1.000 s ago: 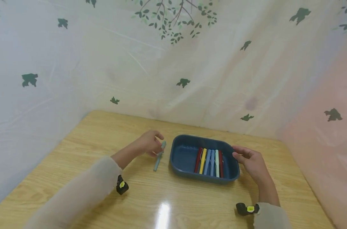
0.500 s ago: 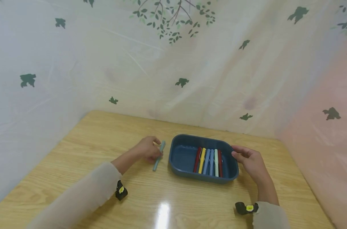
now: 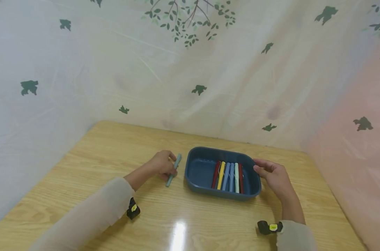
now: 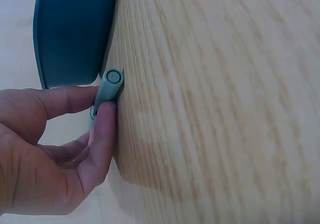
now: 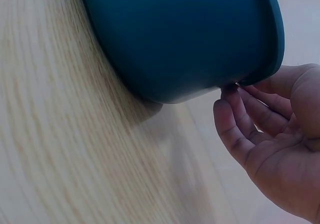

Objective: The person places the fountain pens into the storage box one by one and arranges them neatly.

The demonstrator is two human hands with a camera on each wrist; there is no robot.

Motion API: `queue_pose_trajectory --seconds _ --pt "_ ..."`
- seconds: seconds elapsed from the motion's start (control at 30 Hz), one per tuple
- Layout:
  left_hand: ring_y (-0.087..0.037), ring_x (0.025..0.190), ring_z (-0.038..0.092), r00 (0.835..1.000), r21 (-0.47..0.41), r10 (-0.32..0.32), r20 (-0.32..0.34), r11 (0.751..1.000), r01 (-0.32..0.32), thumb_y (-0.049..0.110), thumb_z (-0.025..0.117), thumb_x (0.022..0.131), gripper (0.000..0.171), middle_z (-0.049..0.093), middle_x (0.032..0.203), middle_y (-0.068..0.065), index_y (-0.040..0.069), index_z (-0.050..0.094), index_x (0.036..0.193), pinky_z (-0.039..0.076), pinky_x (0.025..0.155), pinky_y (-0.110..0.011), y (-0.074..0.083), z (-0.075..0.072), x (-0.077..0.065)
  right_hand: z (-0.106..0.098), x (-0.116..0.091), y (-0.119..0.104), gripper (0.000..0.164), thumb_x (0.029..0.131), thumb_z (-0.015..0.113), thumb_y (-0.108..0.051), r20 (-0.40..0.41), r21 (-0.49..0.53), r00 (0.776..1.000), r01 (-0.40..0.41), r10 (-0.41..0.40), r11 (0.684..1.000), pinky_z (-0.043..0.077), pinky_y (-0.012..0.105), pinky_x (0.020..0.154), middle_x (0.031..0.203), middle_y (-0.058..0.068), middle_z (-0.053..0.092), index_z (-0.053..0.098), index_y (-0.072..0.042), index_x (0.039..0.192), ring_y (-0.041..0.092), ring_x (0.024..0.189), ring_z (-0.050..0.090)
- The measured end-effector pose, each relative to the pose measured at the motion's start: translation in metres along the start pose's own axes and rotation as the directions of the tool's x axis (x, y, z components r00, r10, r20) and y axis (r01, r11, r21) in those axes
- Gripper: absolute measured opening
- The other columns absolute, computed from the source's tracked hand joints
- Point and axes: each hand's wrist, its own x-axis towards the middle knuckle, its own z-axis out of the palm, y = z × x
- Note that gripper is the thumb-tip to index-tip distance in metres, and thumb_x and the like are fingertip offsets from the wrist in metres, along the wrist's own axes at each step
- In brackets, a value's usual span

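Note:
A grey-green pen (image 3: pixel 178 159) is pinched between the thumb and fingers of my left hand (image 3: pixel 162 163), left of the dark blue box (image 3: pixel 198 174). In the left wrist view the round end of that pen (image 4: pixel 111 84) faces the camera, close to the tabletop. My right hand (image 3: pixel 276 177) holds the box's right end by its rim; in the right wrist view, the thumb lies at the rim and fingertips touch the outer wall (image 5: pixel 185 49). Inside the box several pens lie side by side on the right: dark red (image 3: pixel 215 176), yellow (image 3: pixel 221 176), blue, pale green and dark red.
The box stands on a wood-grain table (image 3: pixel 139 223). Behind and beside the table hangs a pale curtain (image 3: pixel 158 87) printed with leaves and birds. Black wrist cameras are worn at the left sleeve (image 3: pixel 108 198) and the right sleeve (image 3: pixel 296 237).
My left fingers have come down around the pen and now pinch it, and the pen has shifted slightly left. The right hand still holds the box in place.

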Motion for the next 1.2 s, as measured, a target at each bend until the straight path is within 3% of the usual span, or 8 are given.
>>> queue_pose_trajectory --seconds 0.23,0.6,0.9,1.2 --pt "-0.024 0.073 0.072 1.000 0.055 0.007 0.005 0.998 -0.007 -0.005 0.076 0.081 0.054 0.065 0.095 -0.015 -0.004 0.057 0.132 0.064 0.060 -0.033 0.000 0.000 0.001 0.000 0.000 0.001 0.052 0.104 0.060 -0.044 -0.003 -0.004 1.000 0.004 -0.004 1.000 0.047 0.055 0.110 0.148 0.014 0.055 0.058 -0.012 0.145 0.034 0.129 0.058" --pt "-0.022 0.075 0.067 1.000 0.038 0.021 -0.015 0.999 -0.020 -0.001 0.071 0.084 0.045 0.064 0.095 -0.013 -0.003 0.063 0.128 0.062 0.060 -0.031 -0.002 -0.008 -0.005 0.002 0.002 0.003 0.054 0.103 0.061 -0.044 -0.006 0.008 1.000 0.014 -0.014 1.000 0.046 0.056 0.111 0.148 0.015 0.055 0.058 -0.010 0.145 0.035 0.129 0.058" --pt "-0.024 0.085 0.067 0.998 -0.040 0.047 -0.039 0.998 -0.049 0.000 0.072 0.085 0.048 0.063 0.112 -0.014 -0.003 0.061 0.131 0.064 0.064 -0.033 -0.002 -0.016 -0.002 0.001 0.001 0.002 0.054 0.103 0.060 -0.044 0.001 0.003 1.000 0.010 -0.010 1.000 0.046 0.056 0.110 0.148 0.014 0.055 0.058 -0.011 0.145 0.035 0.129 0.058" --pt "-0.025 0.089 0.068 0.998 -0.179 0.043 -0.037 0.983 -0.049 0.000 0.068 0.090 0.047 0.067 0.110 -0.017 -0.002 0.057 0.135 0.064 0.070 -0.037 0.010 -0.024 -0.004 0.000 0.000 0.001 0.053 0.103 0.060 -0.044 -0.002 0.003 1.000 -0.003 0.003 1.000 0.046 0.056 0.111 0.149 0.014 0.055 0.058 -0.011 0.145 0.035 0.129 0.058"
